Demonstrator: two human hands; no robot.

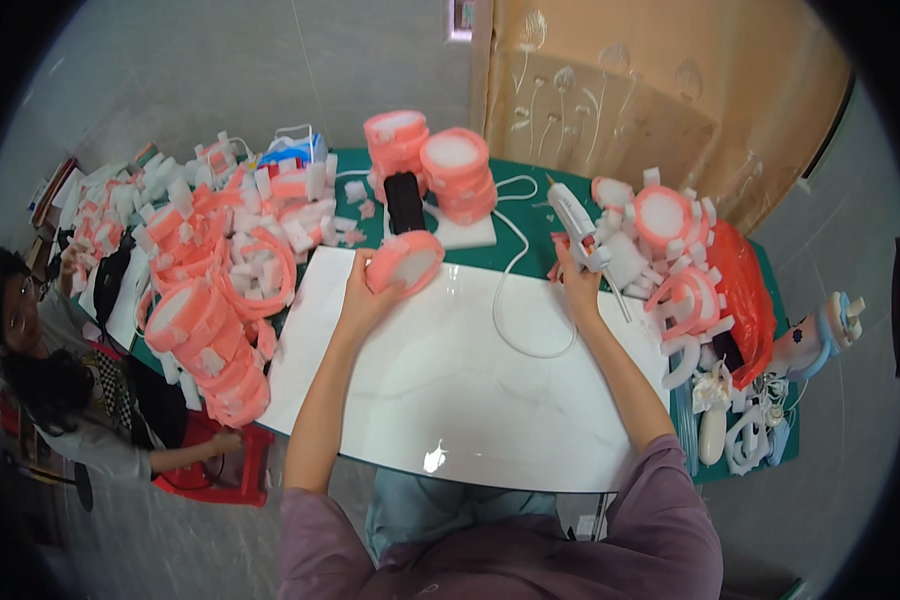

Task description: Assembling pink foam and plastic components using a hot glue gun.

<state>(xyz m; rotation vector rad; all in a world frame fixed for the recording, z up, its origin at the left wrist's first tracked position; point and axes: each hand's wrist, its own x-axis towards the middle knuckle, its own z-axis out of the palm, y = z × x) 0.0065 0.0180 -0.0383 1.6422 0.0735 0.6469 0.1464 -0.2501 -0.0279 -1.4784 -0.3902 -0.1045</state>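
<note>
My left hand (pixel 366 295) is closed on the edge of a round foam piece (pixel 410 265), pink around the side with a white top, tilted above the white marbled board (pixel 450 380). My right hand (pixel 579 283) grips a white hot glue gun (pixel 573 215), its nozzle pointing away from me and a thin glue stick coming out of its near end. From the gun a white cable (pixel 500 310) loops over the board. Just beyond the foam piece in my left hand, a black oblong object (pixel 403 203) leans against stacked pink and white foam rounds (pixel 457 175).
Pink and white foam scraps (pixel 185 220) heap at the left, beside a stack of foam rounds (pixel 210 350). More foam (pixel 662 220) and a red plastic bag (pixel 740 300) lie at the right. Another person (pixel 60 370) sits at the left near a red stool (pixel 240 470).
</note>
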